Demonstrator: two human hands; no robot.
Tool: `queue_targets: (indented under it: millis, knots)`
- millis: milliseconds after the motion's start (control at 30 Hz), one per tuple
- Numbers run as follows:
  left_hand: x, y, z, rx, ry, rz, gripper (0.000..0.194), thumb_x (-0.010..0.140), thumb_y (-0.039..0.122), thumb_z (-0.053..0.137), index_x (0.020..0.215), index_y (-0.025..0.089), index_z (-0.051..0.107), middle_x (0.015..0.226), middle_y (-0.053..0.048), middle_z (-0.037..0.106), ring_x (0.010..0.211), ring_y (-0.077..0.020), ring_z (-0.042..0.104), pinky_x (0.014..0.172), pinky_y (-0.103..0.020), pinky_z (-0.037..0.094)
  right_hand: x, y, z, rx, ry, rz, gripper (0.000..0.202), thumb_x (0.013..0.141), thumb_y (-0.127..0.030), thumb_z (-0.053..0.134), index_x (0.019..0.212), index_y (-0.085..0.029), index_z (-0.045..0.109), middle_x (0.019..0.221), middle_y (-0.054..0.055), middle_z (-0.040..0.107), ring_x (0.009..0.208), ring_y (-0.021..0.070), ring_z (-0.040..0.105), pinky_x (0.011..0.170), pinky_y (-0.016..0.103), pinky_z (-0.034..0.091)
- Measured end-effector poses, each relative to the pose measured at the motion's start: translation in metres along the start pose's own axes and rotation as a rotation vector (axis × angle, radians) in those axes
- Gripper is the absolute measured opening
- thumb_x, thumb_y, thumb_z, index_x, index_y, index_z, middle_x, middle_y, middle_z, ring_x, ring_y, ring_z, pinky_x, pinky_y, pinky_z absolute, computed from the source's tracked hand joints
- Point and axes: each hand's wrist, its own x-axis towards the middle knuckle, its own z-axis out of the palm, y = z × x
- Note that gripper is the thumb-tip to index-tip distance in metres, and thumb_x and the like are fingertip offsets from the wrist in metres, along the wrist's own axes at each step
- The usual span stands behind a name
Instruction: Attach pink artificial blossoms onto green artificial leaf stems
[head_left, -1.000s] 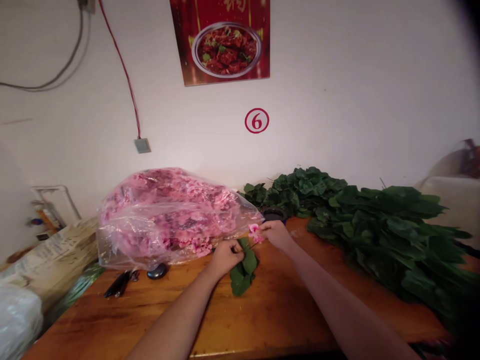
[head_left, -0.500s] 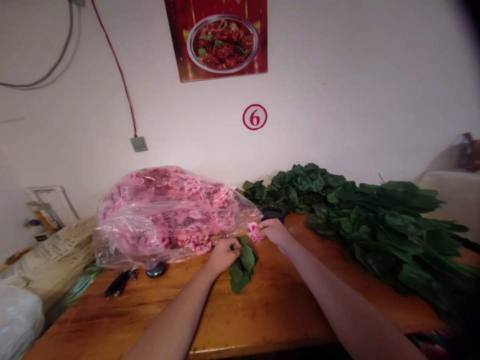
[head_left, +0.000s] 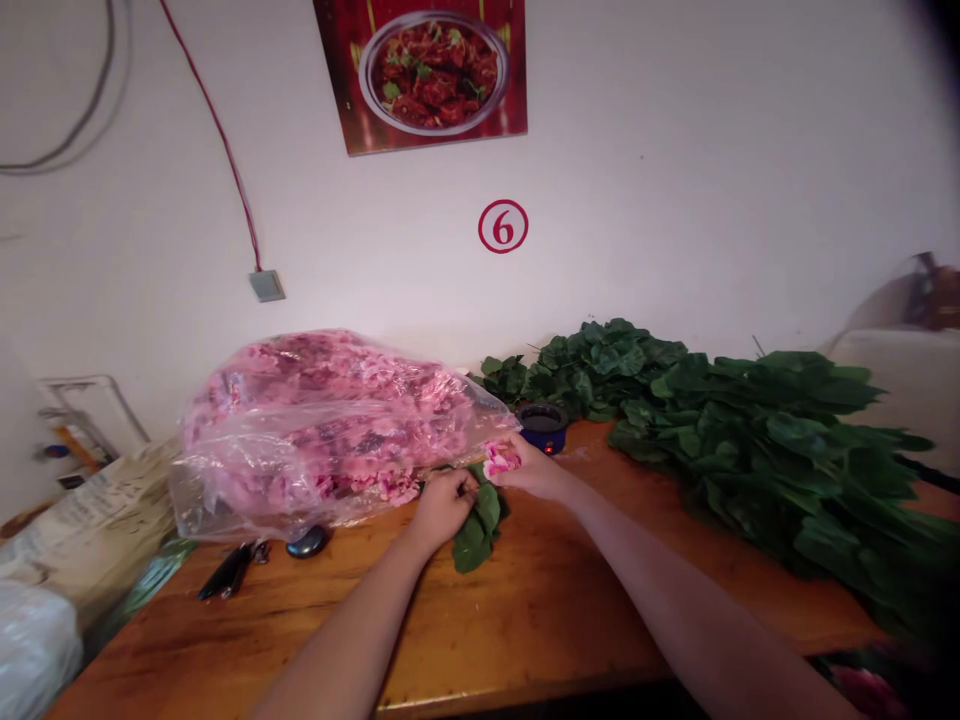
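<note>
My left hand (head_left: 448, 505) is closed on a sprig of green leaves (head_left: 474, 532), which hangs down over the wooden table. Just right of it, my right hand (head_left: 531, 470) pinches a small pink flower (head_left: 498, 461), held close to the top of the sprig. Behind my left hand lies a clear plastic bag (head_left: 322, 420) full of pink flowers, some of them at its open front edge. A dark round pot (head_left: 544, 428) with a blue body and a small red light stands behind my right hand.
A large heap of green leaf sprigs (head_left: 765, 430) covers the right and back of the wooden table (head_left: 555, 620). At the left are a dark oval object (head_left: 307, 542), black-handled keys (head_left: 227, 572) and beige sacks (head_left: 112, 520) beyond the edge. A wall stands behind.
My right hand has moved left and slightly down with the pink flower, nearer to the leaves in my left hand. The view has shifted slightly, and more of the pot shows.
</note>
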Motion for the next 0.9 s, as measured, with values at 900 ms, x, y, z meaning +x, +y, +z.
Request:
queue_targets:
  millis: [900]
  knots:
    - [-0.004, -0.012, 0.015, -0.344, -0.098, -0.223, 0.017, 0.058, 0.009, 0.045, 0.061, 0.014, 0.060, 0.061, 0.000, 0.060, 0.058, -0.0126, 0.052, 0.056, -0.021, 0.037, 0.006, 0.019, 0.019, -0.201, 0.042, 0.044, 0.002, 0.054, -0.015, 0.058, 0.055, -0.016, 0.059, 0.048, -0.004, 0.054, 0.048, 0.0107, 0.046, 0.045, 0.020, 0.031]
